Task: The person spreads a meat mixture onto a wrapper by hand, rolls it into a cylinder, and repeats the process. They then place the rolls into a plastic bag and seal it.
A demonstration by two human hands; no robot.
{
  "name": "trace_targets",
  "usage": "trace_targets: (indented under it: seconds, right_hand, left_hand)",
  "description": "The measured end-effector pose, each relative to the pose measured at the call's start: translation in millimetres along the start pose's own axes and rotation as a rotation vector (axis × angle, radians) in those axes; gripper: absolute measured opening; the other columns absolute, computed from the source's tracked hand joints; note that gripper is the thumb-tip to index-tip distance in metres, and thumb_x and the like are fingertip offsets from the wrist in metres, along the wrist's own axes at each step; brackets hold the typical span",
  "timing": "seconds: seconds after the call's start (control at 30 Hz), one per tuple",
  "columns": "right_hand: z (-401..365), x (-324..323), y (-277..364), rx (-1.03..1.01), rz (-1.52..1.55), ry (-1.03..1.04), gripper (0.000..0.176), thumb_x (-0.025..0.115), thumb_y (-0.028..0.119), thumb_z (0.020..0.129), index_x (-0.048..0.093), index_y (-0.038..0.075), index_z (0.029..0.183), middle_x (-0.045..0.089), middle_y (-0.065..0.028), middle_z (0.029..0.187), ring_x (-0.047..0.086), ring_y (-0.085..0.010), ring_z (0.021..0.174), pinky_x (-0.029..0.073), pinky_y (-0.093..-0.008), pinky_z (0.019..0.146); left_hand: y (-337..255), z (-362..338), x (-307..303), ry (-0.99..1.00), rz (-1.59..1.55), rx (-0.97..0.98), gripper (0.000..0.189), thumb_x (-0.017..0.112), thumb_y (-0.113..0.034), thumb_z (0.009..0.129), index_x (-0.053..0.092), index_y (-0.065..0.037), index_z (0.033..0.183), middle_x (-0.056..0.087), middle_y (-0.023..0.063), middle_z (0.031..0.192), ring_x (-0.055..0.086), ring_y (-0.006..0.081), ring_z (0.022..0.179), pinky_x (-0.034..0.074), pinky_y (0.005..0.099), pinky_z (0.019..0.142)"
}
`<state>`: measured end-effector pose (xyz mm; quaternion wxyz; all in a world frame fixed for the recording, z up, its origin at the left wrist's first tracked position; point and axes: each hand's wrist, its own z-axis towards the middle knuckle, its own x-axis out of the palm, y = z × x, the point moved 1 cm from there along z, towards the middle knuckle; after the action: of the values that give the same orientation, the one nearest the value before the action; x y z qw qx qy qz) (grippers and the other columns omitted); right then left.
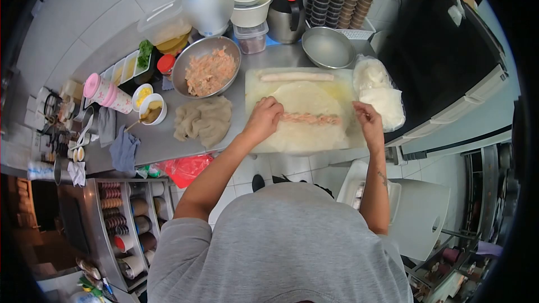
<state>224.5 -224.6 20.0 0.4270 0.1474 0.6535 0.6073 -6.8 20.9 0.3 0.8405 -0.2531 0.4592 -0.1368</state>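
The step in hand appears to be setting the strip of filling [314, 119] across the wrapper [306, 96]. Work it with the fingertips of both hands from the ends inward. Keep the strip straight and of even thickness; a thick spot would likely strain the sheet. Leave bare margin at each end. Press lightly, as the sheet looks thin and probably tears easily.

Hand positions, as seen from where I stand: the left hand [265, 116] is half closed, fingers curled down at the left end of the strip; I cannot tell whether it pinches anything. The right hand [369, 119] is raised near the wrapper's right edge, thumb and fingers bent close together; whether anything is between them I cannot make out.

The wrapper lies on the pale cutting board [252, 85], below a long, smooth, pale roll [297, 77]. It is off-white, broad and roughly rounded at its far edge. The filling is orange-pink, flecked with white, and looks moist and shredded, resembling the mixture [210, 73] in the steel bowl [234, 66].
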Motion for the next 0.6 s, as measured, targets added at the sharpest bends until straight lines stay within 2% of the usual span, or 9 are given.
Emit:
trace_targets:
  seconds: [0.07,0.2,0.27,0.37,0.47,0.53,0.57,0.6]
  right_hand:
    - [-10,8,16,-0.070,-0.188,0.134,0.045,0.069,0.006,0.078,0.062,0.006,0.123,0.063,-0.0100,0.112,0.058,-0.0236,0.107,0.043,-0.0313,0.095]
    - [-15,39,27,-0.311,-0.371,0.182,0.067,0.078,0.013,0.067,0.055,0.010,0.130,0.056,-0.0147,0.121,0.051,-0.0335,0.114,0.042,-0.0398,0.096]
    - [-14,53,32,-0.340,-0.411,0.198,0.066,0.079,0.016,0.067,0.057,0.010,0.129,0.057,-0.0138,0.120,0.051,-0.0329,0.113,0.042,-0.0388,0.095]
    - [-8,68,30,-0.439,-0.460,0.225,0.063,0.079,0.019,0.066,0.060,0.011,0.126,0.059,-0.0116,0.116,0.053,-0.0307,0.109,0.041,-0.0375,0.095]
    - [0,85,10,-0.521,-0.507,0.260,0.060,0.079,0.020,0.066,0.062,0.012,0.123,0.062,-0.0088,0.109,0.056,-0.0273,0.102,0.041,-0.0370,0.092]
    - [0,86,10,-0.520,-0.510,0.285,0.059,0.079,0.020,0.066,0.063,0.012,0.122,0.063,-0.0076,0.104,0.057,-0.0256,0.098,0.042,-0.0371,0.090]
    - [1,83,10,-0.502,-0.498,0.298,0.059,0.080,0.019,0.066,0.063,0.012,0.123,0.063,-0.0074,0.102,0.057,-0.0251,0.096,0.043,-0.0372,0.089]
    - [1,78,15,-0.485,-0.487,0.311,0.060,0.080,0.019,0.066,0.063,0.012,0.123,0.063,-0.0072,0.100,0.057,-0.0246,0.094,0.043,-0.0373,0.088]
  left_hand:
    - [-8,3,-5,-0.072,-0.047,-0.012,0.011,0.064,-0.002,0.076,0.059,-0.005,0.085,0.054,0.0083,0.093,0.052,0.0300,0.091,0.042,0.0402,0.082]
    - [-8,3,4,0.132,0.090,0.006,0.015,0.069,-0.008,0.077,0.063,-0.006,0.090,0.055,0.0067,0.093,0.052,0.0285,0.096,0.040,0.0382,0.085]
    - [-8,3,8,0.191,0.116,-0.001,0.017,0.069,-0.010,0.078,0.064,-0.006,0.094,0.055,0.0067,0.093,0.051,0.0277,0.097,0.039,0.0378,0.086]
    - [-16,3,3,-0.009,0.058,-0.026,0.021,0.069,-0.011,0.078,0.065,-0.006,0.099,0.055,0.0070,0.094,0.051,0.0267,0.096,0.039,0.0382,0.086]
    - [-8,0,9,0.155,0.089,0.006,0.025,0.071,-0.013,0.077,0.066,-0.006,0.101,0.057,0.0065,0.097,0.052,0.0273,0.099,0.039,0.0379,0.087]
    - [-7,1,2,0.185,0.055,0.024,0.024,0.070,-0.012,0.077,0.066,-0.007,0.101,0.058,0.0073,0.099,0.053,0.0285,0.099,0.041,0.0388,0.087]
    - [-7,3,0,0.198,0.036,0.036,0.024,0.070,-0.011,0.077,0.066,-0.007,0.101,0.059,0.0077,0.100,0.054,0.0291,0.099,0.041,0.0392,0.087]
    - [-2,7,-11,0.092,0.091,0.036,0.024,0.068,-0.009,0.077,0.067,-0.007,0.101,0.060,0.0094,0.100,0.055,0.0306,0.098,0.043,0.0408,0.086]
